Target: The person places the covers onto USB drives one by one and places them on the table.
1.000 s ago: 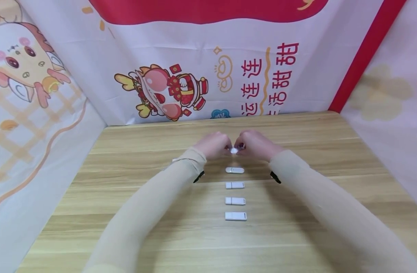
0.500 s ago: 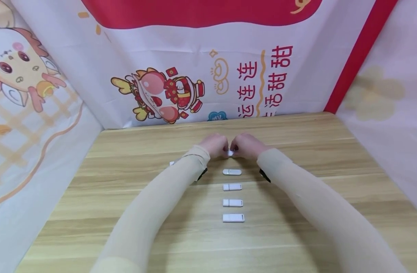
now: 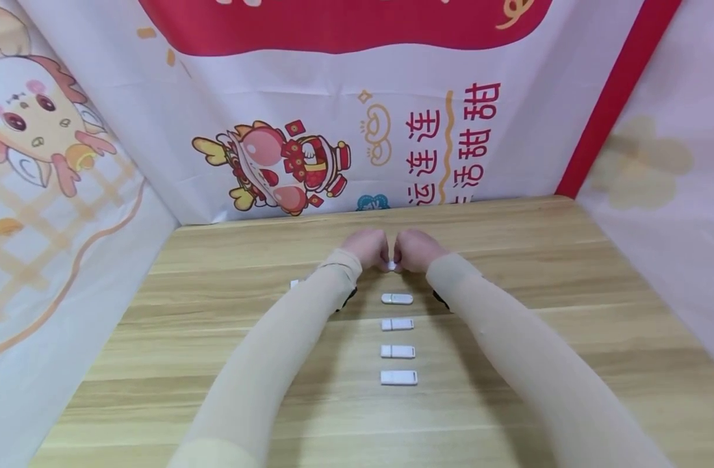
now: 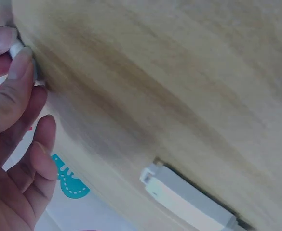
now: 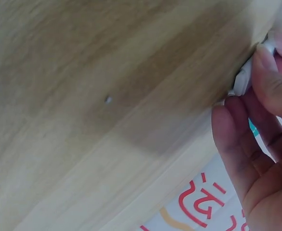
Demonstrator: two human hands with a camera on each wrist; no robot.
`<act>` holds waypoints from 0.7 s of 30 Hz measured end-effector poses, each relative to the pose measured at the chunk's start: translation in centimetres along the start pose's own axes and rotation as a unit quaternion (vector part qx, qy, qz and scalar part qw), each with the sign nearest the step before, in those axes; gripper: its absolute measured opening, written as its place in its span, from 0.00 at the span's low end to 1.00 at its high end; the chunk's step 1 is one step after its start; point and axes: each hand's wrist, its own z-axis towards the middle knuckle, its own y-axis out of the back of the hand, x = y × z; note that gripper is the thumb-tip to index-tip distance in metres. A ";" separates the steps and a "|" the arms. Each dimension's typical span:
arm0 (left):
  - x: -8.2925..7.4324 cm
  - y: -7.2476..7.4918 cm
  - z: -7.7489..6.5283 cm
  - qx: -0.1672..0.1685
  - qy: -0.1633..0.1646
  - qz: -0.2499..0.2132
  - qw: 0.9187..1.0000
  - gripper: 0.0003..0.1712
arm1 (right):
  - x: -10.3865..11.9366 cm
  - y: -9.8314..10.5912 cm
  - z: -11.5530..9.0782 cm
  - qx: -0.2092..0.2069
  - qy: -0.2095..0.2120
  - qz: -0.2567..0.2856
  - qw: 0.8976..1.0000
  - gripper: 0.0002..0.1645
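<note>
Both hands meet near the far side of the table over one small white USB stick (image 3: 392, 266). My left hand (image 3: 369, 248) pinches its left end between thumb and fingertips, and my right hand (image 3: 415, 250) pinches the other end. In the right wrist view part of the white stick (image 5: 243, 78) shows beside the thumb; the fingers hide the rest. A column of white USB sticks runs toward me below the hands: a rounded one (image 3: 397, 299) closest to them, then squarer ones (image 3: 397, 351) down to the nearest (image 3: 399, 377).
Another white stick (image 4: 186, 197) lies left of the left hand, mostly hidden by the sleeve in the head view. A small dark speck (image 5: 108, 99) marks the wooden table (image 3: 485, 416). A printed cloth (image 3: 310, 78) hangs behind the far edge.
The hands have drawn closer together over the stick, and less of it shows between them. The head view has shifted slightly. The column of sticks keeps its arrangement.
</note>
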 end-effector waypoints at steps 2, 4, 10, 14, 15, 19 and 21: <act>0.1 -0.1 -0.3 -0.009 0.004 0.011 1.000 0.06 | 0.3 -0.1 0.1 -0.001 -0.005 0.000 1.000 0.04; -0.1 -0.2 -0.6 -0.018 0.007 0.023 1.000 0.07 | 0.5 -0.2 0.3 0.003 -0.010 0.004 1.000 0.04; -0.7 -0.5 -1.0 -0.043 0.014 0.053 0.998 0.07 | 0.6 -0.1 0.4 0.011 -0.027 0.018 0.999 0.06; -1.0 -0.6 -1.0 -0.048 0.017 0.050 0.997 0.06 | 0.4 0.1 0.3 0.007 -0.036 0.023 0.999 0.07; -1.1 -0.6 -1.0 -0.049 0.018 0.050 0.997 0.06 | 0.4 0.2 0.2 0.007 -0.035 0.023 0.999 0.07; -1.1 -0.5 -1.0 -0.047 0.025 0.053 0.997 0.05 | 0.5 0.2 0.4 0.011 -0.033 0.021 0.999 0.07; -0.9 -0.5 -1.0 -0.046 0.027 0.056 0.997 0.05 | 0.7 0.1 0.6 0.012 -0.031 0.020 0.999 0.08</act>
